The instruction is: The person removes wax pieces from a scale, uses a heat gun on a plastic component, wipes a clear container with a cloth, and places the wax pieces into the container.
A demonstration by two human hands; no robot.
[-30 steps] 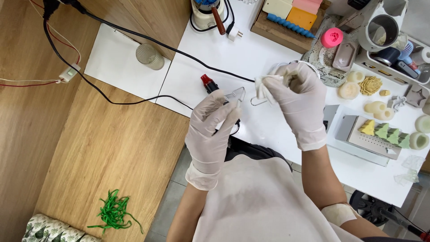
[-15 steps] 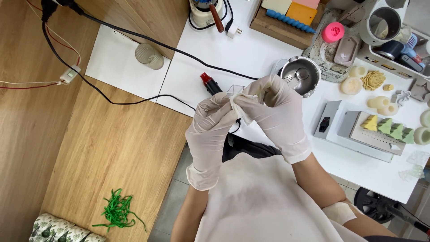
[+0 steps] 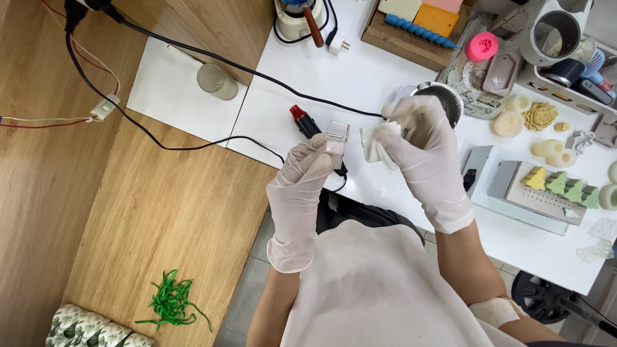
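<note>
Both hands wear white gloves over a white table point(image 3: 360, 83). My left hand point(image 3: 305, 186) holds a small clear square container point(image 3: 337, 133) upright by its lower part. My right hand point(image 3: 421, 151) is closed around a crumpled white tissue point(image 3: 376, 144), a short gap to the right of the container. A black tool with a red tip point(image 3: 304, 121) lies on the table just behind my left hand. A metal pot point(image 3: 443, 96) sits partly hidden behind my right hand.
A black cable point(image 3: 212, 58) runs across the table. A ribbed glass point(image 3: 216, 81) stands on a white sheet at left. Cream shapes point(image 3: 553, 151), green and yellow cone shapes point(image 3: 565, 186) on a scale, a pink mould point(image 3: 482, 46) and a wooden box fill the right side. Green shreds point(image 3: 170, 302) lie on the floor.
My right hand came from the pot to meet the left hand at the container, then pulled back right with the tissue. The container now stands clear of the tissue.
</note>
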